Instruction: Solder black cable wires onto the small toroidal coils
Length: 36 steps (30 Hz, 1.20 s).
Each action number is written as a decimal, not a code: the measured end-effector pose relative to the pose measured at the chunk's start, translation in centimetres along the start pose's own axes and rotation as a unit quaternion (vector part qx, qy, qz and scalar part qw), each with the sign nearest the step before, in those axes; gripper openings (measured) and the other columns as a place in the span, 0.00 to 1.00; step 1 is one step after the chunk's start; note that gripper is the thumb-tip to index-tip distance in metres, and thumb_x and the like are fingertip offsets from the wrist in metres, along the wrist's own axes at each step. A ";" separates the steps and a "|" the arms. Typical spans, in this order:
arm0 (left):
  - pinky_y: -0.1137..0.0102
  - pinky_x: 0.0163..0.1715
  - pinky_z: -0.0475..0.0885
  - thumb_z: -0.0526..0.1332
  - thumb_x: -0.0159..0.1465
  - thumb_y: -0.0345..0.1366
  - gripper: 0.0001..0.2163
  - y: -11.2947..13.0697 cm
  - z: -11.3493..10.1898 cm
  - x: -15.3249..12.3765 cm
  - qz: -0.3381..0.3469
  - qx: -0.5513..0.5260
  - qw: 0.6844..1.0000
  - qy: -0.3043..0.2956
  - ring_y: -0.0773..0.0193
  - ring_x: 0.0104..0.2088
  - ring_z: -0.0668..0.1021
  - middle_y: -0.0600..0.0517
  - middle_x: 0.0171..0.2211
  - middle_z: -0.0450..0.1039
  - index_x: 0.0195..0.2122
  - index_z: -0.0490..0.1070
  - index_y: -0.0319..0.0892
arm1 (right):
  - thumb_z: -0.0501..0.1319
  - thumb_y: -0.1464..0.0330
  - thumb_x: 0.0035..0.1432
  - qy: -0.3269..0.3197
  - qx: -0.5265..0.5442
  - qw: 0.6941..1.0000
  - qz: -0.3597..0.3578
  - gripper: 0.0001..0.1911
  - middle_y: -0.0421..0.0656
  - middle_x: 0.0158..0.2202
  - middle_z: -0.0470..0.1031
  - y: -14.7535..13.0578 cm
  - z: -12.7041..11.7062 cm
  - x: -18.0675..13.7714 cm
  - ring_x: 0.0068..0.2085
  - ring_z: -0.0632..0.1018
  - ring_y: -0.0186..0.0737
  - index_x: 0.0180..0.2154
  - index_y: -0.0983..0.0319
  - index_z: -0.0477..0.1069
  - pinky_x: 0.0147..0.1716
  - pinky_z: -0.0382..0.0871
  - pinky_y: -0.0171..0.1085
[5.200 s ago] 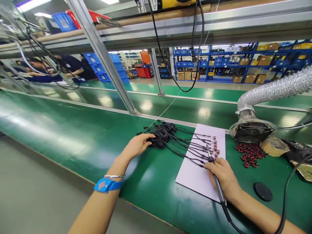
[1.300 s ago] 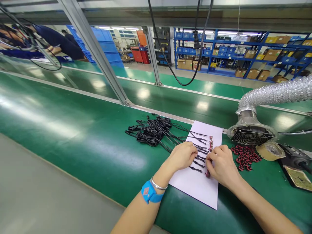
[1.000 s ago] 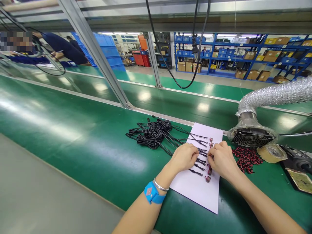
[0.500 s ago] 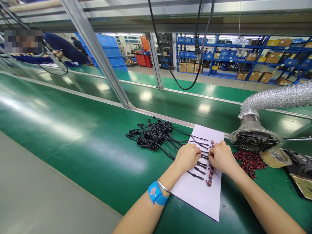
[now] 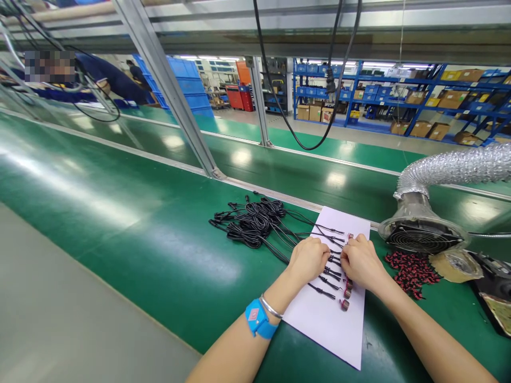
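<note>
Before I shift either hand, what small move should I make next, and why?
Perhaps ease your right hand slightly toward your left hand: the left is at the black cable ends, the right is beside the small copper-coloured coils, and a gap separates the hands. Anything pinched is hidden.

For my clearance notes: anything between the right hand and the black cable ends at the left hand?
Nothing visible: the right hand is close beside the black cable ends on the white sheet, the left hand on their other side. What the hands cover is hidden.
</note>
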<state>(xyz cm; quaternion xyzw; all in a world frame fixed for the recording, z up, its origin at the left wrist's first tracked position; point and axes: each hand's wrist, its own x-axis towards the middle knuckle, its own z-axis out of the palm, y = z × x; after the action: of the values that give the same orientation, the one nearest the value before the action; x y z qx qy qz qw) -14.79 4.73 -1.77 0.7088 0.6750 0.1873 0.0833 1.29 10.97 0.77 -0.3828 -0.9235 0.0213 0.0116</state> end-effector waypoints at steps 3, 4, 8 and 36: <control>0.65 0.43 0.72 0.57 0.67 0.34 0.10 0.0 0.1 0.0 -0.005 -0.002 1.000 0.006 0.57 0.37 0.77 0.49 0.32 0.76 0.35 0.78 0.43 | 0.59 0.75 0.60 0.000 0.013 1.000 -0.001 0.11 0.47 0.34 0.76 0.2 -0.1 -0.2 0.43 0.68 0.48 0.29 0.63 0.78 0.37 0.54 0.40; 0.65 0.43 0.72 0.57 0.67 0.33 0.09 0.0 0.1 0.0 -0.006 -0.002 1.000 0.009 0.57 0.38 0.76 0.49 0.32 0.76 0.36 0.78 0.43 | 0.60 0.74 0.60 -0.003 0.018 1.000 -0.002 0.10 0.46 0.34 0.76 0.4 -0.3 -0.1 0.43 0.68 0.47 0.29 0.62 0.78 0.37 0.54 0.40; 0.65 0.45 0.70 0.54 0.67 0.31 0.10 -0.2 0.0 0.1 -0.016 0.003 0.999 0.032 0.58 0.41 0.75 0.48 0.38 0.76 0.40 0.76 0.42 | 0.59 0.71 0.62 -0.006 0.031 0.999 0.005 0.10 0.42 0.33 0.76 1.4 -1.4 1.1 0.42 0.69 0.45 0.33 0.58 0.79 0.40 0.57 0.39; 0.56 0.54 0.67 0.52 0.67 0.34 0.17 -0.4 0.2 0.2 0.013 -0.038 0.999 0.027 0.52 0.54 0.70 0.48 0.56 0.71 0.55 0.70 0.47 | 0.67 0.73 0.53 0.095 0.013 0.995 -0.036 0.02 0.43 0.29 0.79 -0.8 -5.0 4.6 0.38 0.76 0.44 0.30 0.62 0.79 0.34 0.63 0.35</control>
<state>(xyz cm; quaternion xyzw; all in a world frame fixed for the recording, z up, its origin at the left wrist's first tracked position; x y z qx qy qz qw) -15.06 4.95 -2.09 0.7087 0.6599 0.2329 0.0893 -2.31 13.84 5.82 -0.3496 -0.9310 -0.0033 0.1051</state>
